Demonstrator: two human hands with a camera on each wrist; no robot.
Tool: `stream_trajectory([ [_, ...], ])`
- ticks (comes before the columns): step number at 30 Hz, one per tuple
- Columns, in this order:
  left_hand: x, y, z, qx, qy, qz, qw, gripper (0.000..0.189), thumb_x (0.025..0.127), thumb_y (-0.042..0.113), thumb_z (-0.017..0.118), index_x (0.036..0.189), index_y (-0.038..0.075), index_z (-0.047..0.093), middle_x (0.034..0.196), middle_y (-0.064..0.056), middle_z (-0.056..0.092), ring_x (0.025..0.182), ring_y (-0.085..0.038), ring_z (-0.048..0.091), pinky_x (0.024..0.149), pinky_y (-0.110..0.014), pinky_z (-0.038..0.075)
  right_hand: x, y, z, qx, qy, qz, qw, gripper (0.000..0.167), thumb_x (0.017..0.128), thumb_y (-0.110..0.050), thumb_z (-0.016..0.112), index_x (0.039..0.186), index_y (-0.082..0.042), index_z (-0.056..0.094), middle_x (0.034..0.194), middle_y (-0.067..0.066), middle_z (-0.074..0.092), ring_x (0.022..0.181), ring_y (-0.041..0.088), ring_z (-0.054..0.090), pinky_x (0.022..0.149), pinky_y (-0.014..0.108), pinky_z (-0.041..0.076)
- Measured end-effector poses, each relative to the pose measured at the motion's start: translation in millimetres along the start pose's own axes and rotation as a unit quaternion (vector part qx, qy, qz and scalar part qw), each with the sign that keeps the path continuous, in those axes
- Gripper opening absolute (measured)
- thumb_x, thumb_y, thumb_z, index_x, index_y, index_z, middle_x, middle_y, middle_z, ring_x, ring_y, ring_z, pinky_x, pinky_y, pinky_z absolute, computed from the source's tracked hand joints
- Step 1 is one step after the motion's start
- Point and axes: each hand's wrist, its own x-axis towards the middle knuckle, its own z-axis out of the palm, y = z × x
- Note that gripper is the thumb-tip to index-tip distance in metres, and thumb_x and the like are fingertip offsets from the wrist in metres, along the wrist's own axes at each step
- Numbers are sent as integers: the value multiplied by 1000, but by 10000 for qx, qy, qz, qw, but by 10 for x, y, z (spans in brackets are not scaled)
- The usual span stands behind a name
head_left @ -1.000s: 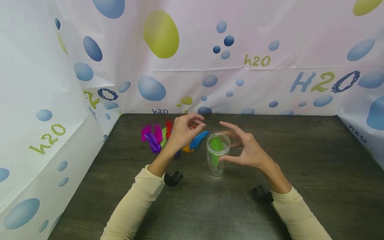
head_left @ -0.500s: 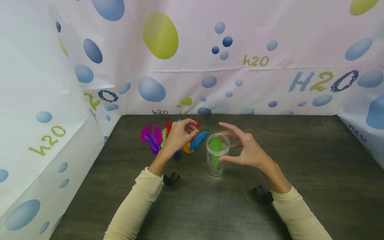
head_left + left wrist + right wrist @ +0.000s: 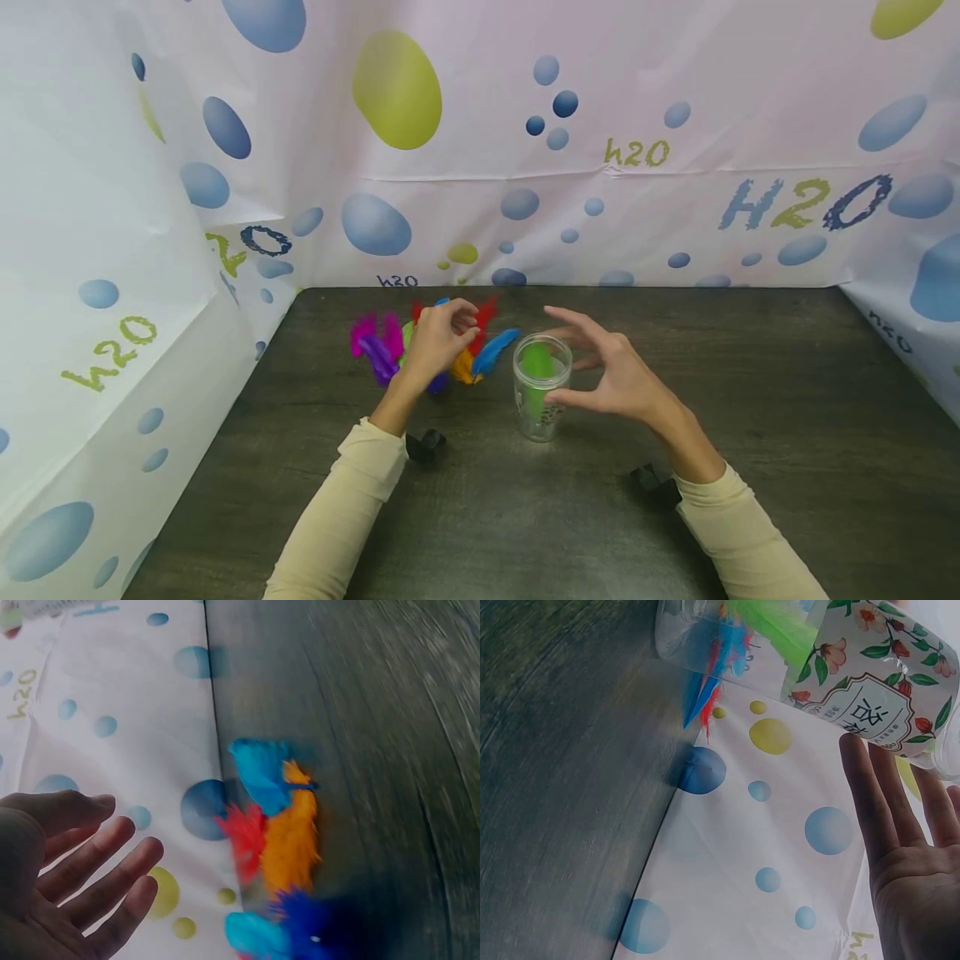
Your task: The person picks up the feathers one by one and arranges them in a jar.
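Note:
A clear jar point(image 3: 537, 429) stands upright on the table with a green feather point(image 3: 537, 362) inside. Its floral label point(image 3: 877, 682) shows in the right wrist view. My right hand point(image 3: 622, 379) is spread at the jar's right side, thumb in front and fingers behind. Those fingers look straight; whether they press the glass I cannot tell. Over the pile of feathers hovers my left hand point(image 3: 438, 337), its fingers loosely bent and nothing between them. Around it lie a blue feather point(image 3: 495, 352), an orange feather point(image 3: 289, 847), a red feather point(image 3: 486, 312) and a purple feather point(image 3: 378, 360).
Magenta feathers point(image 3: 392, 335) lie at the pile's left end. A white printed sheet point(image 3: 480, 100) rises behind the dark table point(image 3: 570, 517) and along its left side. Black straps point(image 3: 426, 447) hang near both wrists.
My left hand has moved left and slightly down, away from the jar to over the feathers. My right hand and the jar have stayed in place.

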Motion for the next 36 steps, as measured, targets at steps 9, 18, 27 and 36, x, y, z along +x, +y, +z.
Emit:
stream_trajectory([
  [9, 79, -142, 17, 441, -170, -427, 9980, 22, 94, 2, 74, 115, -1, 70, 102, -14, 74, 93, -28, 72, 84, -40, 61, -1, 11, 1, -17, 8, -78, 10000, 98, 71, 3, 92, 153, 3, 39, 134, 20, 66, 119, 37, 67, 77, 39, 65],
  [18, 228, -271, 58, 548, -518, -680, 9948, 25, 95, 6, 75, 118, -3, 70, 116, -18, 73, 106, -34, 70, 95, -45, 58, -13, -17, 20, 2, -4, -3, 10000, 100, 71, 0, 93, 155, 0, 39, 134, 18, 67, 119, 33, 67, 77, 38, 64],
  [27, 413, -357, 126, 731, -993, -821, 9890, 35, 97, 10, 73, 128, -3, 66, 127, -20, 66, 117, -37, 61, 103, -48, 52, 8, -35, 16, -50, -27, 13, 10000, 101, 71, 0, 93, 156, -4, 39, 135, 17, 66, 119, 34, 68, 78, 37, 64],
  [36, 450, -413, 243, 865, -1525, -897, 9804, 43, 99, 14, 72, 138, -2, 60, 127, -21, 64, 118, -37, 59, 105, -47, 51, -16, -34, 22, -86, -54, 59, 9999, 97, 72, -1, 93, 154, -1, 42, 134, 18, 66, 116, 35, 68, 77, 37, 64],
])
